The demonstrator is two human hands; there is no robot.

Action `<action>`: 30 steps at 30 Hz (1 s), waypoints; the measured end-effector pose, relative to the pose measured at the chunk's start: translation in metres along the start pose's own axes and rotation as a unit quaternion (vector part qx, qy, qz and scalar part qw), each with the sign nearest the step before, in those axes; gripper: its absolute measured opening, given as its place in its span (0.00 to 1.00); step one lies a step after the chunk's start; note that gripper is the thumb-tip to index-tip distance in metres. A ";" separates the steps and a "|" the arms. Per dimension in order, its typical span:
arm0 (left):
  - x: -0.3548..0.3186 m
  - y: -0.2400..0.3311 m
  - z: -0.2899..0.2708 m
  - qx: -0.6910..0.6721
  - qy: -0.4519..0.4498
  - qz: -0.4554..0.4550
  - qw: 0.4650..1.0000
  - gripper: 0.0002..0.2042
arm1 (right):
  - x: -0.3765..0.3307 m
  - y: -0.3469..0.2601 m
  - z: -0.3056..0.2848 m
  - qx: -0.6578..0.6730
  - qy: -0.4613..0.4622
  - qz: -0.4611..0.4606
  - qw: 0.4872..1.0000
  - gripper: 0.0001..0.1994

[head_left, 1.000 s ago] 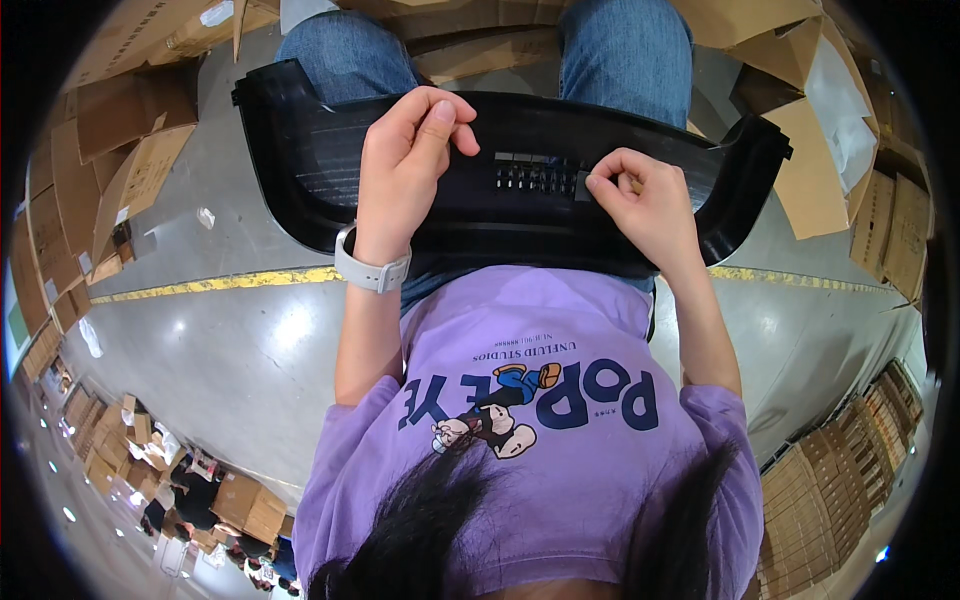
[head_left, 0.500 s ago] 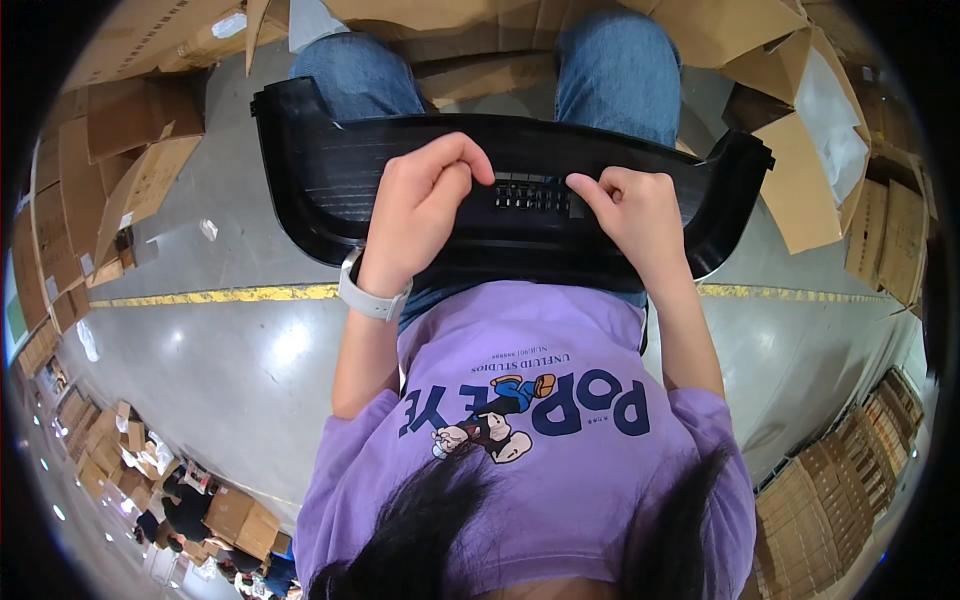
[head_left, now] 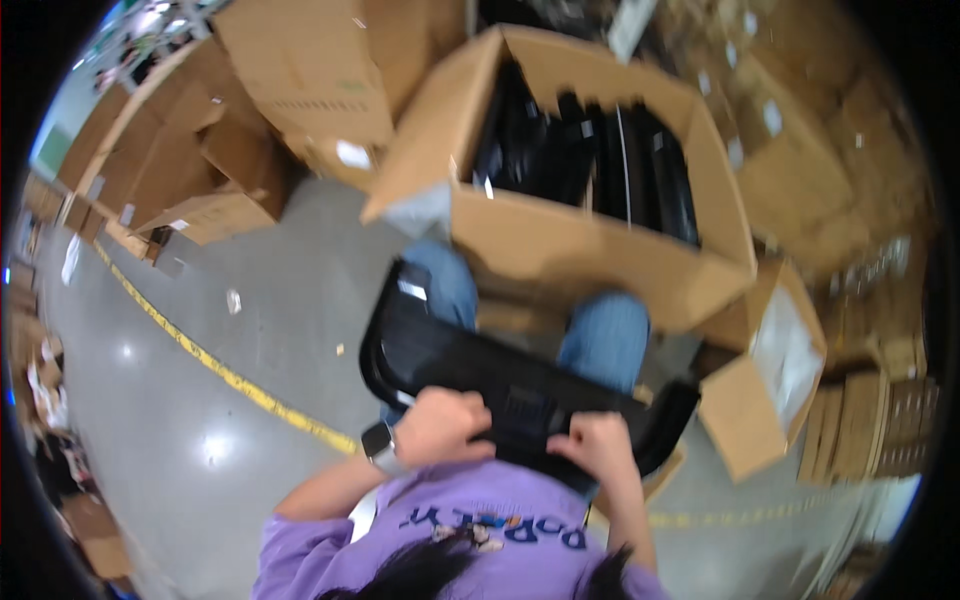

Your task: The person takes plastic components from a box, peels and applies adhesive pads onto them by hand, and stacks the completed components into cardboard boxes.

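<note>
A long black plastic panel (head_left: 470, 355) with upturned ends lies across my lap, tilted down toward the right. Near its middle is a small patch of slots (head_left: 527, 405), blurred now. My left hand (head_left: 445, 428), with a watch on its wrist, is closed at the near edge, left of the slots. My right hand (head_left: 597, 445) is closed at the same edge on the right, its thumb pointing inward. The fingers of both hands curl at the panel and are partly hidden.
Beyond my knees stands an open cardboard box (head_left: 600, 240) holding several black plastic parts (head_left: 640, 170). Another open carton (head_left: 745, 420) with white lining sits at the right. Cartons (head_left: 215, 180) stand at the far left. A yellow line (head_left: 215, 370) crosses the grey floor.
The view has swung up and round, bringing the large box into sight. The panel now appears lower and slanted, with both hands at its near edge rather than over the slots.
</note>
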State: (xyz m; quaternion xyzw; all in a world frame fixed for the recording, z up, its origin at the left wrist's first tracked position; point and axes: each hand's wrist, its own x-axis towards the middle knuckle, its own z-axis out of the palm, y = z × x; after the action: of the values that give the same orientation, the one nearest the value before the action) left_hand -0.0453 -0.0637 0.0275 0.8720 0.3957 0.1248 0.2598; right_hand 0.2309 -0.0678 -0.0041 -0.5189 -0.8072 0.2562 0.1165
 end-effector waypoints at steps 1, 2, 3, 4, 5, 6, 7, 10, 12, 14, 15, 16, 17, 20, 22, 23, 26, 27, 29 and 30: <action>0.001 0.000 0.005 0.018 -0.035 0.040 0.998 0.12 | -0.008 0.002 -0.005 0.040 -0.026 0.009 0.999 0.20; 0.003 0.000 0.011 0.038 -0.055 0.078 0.995 0.11 | -0.016 0.003 -0.010 0.066 -0.009 0.041 0.997 0.19; 0.003 -0.001 0.019 0.059 -0.081 0.110 0.989 0.09 | -0.019 0.003 -0.014 0.100 0.004 0.072 0.992 0.17; 0.001 -0.002 0.033 0.093 -0.075 0.135 0.984 0.08 | -0.020 0.000 -0.024 0.125 0.058 0.082 0.987 0.15; 0.002 -0.004 0.040 0.123 -0.074 0.162 0.976 0.07 | -0.022 -0.004 -0.034 0.152 0.110 0.098 0.977 0.13; 0.004 0.001 0.035 0.109 -0.078 0.176 0.975 0.06 | -0.026 -0.002 -0.040 0.157 0.173 0.097 0.968 0.12; 0.005 0.005 0.026 0.096 -0.085 0.186 0.974 0.05 | -0.026 -0.005 -0.052 0.166 0.232 0.095 0.954 0.10; 0.011 0.004 0.001 0.079 -0.058 0.184 0.978 0.07 | -0.036 -0.008 -0.088 0.273 0.380 0.088 0.879 0.04; 0.016 0.005 -0.030 0.037 0.000 0.169 0.985 0.09 | -0.050 0.000 -0.110 0.231 0.477 0.042 0.847 0.06; 0.024 0.006 -0.083 0.004 0.075 0.166 0.983 0.14 | -0.058 0.004 -0.127 0.284 0.537 -0.017 0.795 0.06; 0.024 0.003 -0.103 0.001 0.100 0.133 0.986 0.16 | -0.058 0.007 -0.134 0.331 0.589 -0.078 0.733 0.07; 0.022 -0.002 -0.125 -0.019 0.139 0.124 0.982 0.16 | -0.053 0.013 -0.137 0.337 0.587 -0.080 0.731 0.07; 0.017 -0.012 -0.143 -0.033 0.184 0.096 0.978 0.15 | -0.047 0.019 -0.138 0.323 0.592 -0.077 0.734 0.07; 0.019 -0.008 -0.203 -0.047 0.265 -0.002 0.963 0.16 | 0.001 0.043 -0.122 0.316 0.579 0.053 0.750 0.07; 0.040 -0.006 -0.243 0.131 0.309 0.030 0.941 0.14 | 0.050 0.051 -0.098 0.293 0.535 0.136 0.781 0.10; 0.045 -0.014 -0.265 0.206 0.333 0.011 0.920 0.14 | 0.078 0.048 -0.082 0.308 0.480 0.113 0.813 0.12; 0.069 -0.047 -0.346 0.432 0.373 -0.003 0.821 0.12 | 0.129 0.039 -0.039 0.184 0.398 0.068 0.896 0.13; 0.082 -0.062 -0.376 0.503 0.358 -0.007 0.787 0.13 | 0.141 0.042 -0.027 0.152 0.392 0.020 0.907 0.12; 0.106 -0.092 -0.440 0.627 0.331 -0.057 0.703 0.13 | 0.160 0.052 -0.007 0.108 0.314 -0.016 0.943 0.10; 0.124 -0.106 -0.469 0.658 0.306 -0.108 0.679 0.12 | 0.164 0.057 -0.002 0.116 0.314 -0.017 0.942 0.10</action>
State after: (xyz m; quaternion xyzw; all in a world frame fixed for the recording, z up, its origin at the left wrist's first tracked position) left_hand -0.2291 0.2543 0.3618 0.6824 0.5246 0.0632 -0.5051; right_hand 0.2051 0.0984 -0.0454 -0.5422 -0.7028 0.1698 0.4281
